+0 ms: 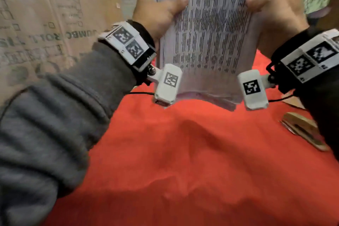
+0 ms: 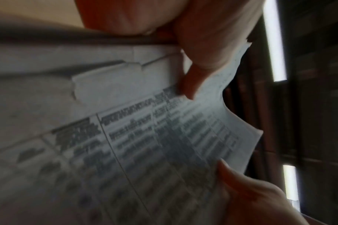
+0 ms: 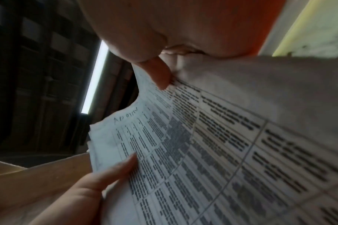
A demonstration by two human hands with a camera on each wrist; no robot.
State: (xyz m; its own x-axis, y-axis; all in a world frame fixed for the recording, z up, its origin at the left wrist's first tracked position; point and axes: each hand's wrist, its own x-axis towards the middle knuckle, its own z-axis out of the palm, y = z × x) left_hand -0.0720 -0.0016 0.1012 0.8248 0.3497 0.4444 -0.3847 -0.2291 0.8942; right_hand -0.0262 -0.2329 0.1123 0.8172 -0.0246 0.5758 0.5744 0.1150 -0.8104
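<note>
Paper fills the upper middle of the head view: a thick sheaf of printed sheets [image 1: 205, 42] held nearly upright, its top running out of the frame. The left hand [image 1: 156, 16] grips the sheaf's left edge and the right hand [image 1: 278, 13] grips its right edge. Each thumb lies across the printed face, and the fingers of both hands are curled round behind, clamped on the sheaf. In the left wrist view the left thumb [image 2: 191, 82] presses near the top of a printed table. The right wrist view shows the right thumb [image 3: 158, 74] doing the same at the opposite edge, with a few handwritten letters [image 3: 126, 118] in the nearby corner. The sheaf's lower edge is uneven, sheets stepping out of line, and it hangs over a red cloth [image 1: 183, 161] covering the worktop; I cannot tell whether it touches. A tan stapler [image 1: 302, 130] lies on the cloth at the right of the frame, well apart from the paper. A printed cardboard box [image 1: 45, 14] stands at the upper left, behind the grey sleeve [image 1: 55, 115].
</note>
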